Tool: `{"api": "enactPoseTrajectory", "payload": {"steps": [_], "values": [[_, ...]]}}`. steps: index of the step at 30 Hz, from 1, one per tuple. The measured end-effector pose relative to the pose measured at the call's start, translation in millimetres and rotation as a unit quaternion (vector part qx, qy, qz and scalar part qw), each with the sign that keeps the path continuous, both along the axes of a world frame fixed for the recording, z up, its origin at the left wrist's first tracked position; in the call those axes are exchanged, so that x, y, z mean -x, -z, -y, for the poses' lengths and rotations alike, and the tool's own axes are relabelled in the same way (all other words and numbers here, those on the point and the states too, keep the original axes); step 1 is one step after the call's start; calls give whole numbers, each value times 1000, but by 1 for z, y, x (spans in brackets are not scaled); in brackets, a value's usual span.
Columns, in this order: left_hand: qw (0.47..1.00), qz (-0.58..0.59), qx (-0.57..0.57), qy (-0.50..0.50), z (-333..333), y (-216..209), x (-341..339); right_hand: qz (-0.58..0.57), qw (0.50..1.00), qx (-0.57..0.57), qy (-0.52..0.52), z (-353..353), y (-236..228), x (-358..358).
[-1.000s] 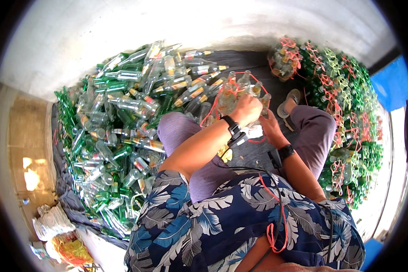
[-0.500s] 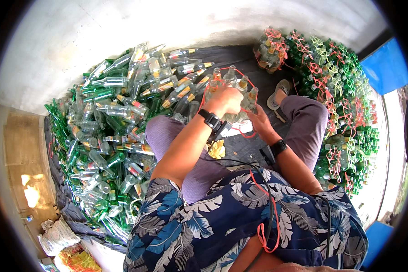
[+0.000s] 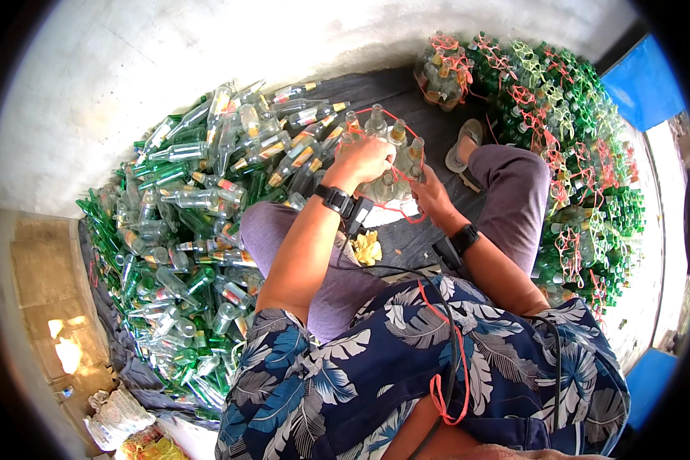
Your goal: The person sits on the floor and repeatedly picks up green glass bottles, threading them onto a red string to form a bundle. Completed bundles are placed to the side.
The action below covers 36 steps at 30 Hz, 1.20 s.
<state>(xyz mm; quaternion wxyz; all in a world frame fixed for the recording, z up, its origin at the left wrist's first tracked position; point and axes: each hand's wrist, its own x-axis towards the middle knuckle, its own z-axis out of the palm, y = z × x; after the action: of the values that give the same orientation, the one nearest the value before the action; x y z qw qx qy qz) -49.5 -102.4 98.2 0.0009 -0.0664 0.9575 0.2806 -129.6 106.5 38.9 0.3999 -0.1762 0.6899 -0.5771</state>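
Between my bent legs stands a cluster of clear glass bottles (image 3: pixel 397 135), upright, with a red string (image 3: pixel 401 120) looped around their necks. My left hand (image 3: pixel 366 161) is closed at the near left side of the cluster, pinching the string over the bottle tops. On the right side, my right hand (image 3: pixel 434 193) is closed on the string too, its fingertips close to the bottle necks. A stretch of string runs between the two hands. Part of the cluster is hidden behind my hands.
Loose green and clear bottles (image 3: pixel 180 152) lie heaped on my left. Bundles of upright green bottles (image 3: pixel 575 153) tied with string stand on the right. A tied clear bundle (image 3: pixel 443 80) stands by the wall. Crumpled yellow paper (image 3: pixel 367 248) lies on the dark sheet (image 3: pixel 395 88).
My left hand has turned and drawn back slightly from over the bottle necks. My right hand has come up closer to the cluster's near side. The whole view has shifted a little.
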Motion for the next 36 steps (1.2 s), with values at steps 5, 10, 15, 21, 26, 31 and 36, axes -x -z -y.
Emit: {"api": "enactPoseTrajectory", "payload": {"steps": [5, 10, 15, 21, 26, 31, 36], "values": [[999, -45, -9, 29, -13, -3, 0, 14, 1000, 7, -3, 2, -14, -7], [999, -45, 2, 26, -13, 2, 3, -9, 1000, 29, -8, 7, -15, -10], [985, -113, 128, 10, -8, 4, 1, 2, 1000, 19, -12, 6, -11, -4], [976, -142, 163, -20, -4, 3, 7, 27, 1000, 14, 4, 4, -24, -6], [970, -169, 169, -32, -1, 11, 10, 19, 999, 43, 8, 3, -15, -5], [973, -173, 153, -31, 2, 15, 13, -5, 998, 70, -2, 4, -1, 0], [978, -164, 122, -49, 2, 11, 17, 7, 998, 58, -3, 3, 0, 1]]}}
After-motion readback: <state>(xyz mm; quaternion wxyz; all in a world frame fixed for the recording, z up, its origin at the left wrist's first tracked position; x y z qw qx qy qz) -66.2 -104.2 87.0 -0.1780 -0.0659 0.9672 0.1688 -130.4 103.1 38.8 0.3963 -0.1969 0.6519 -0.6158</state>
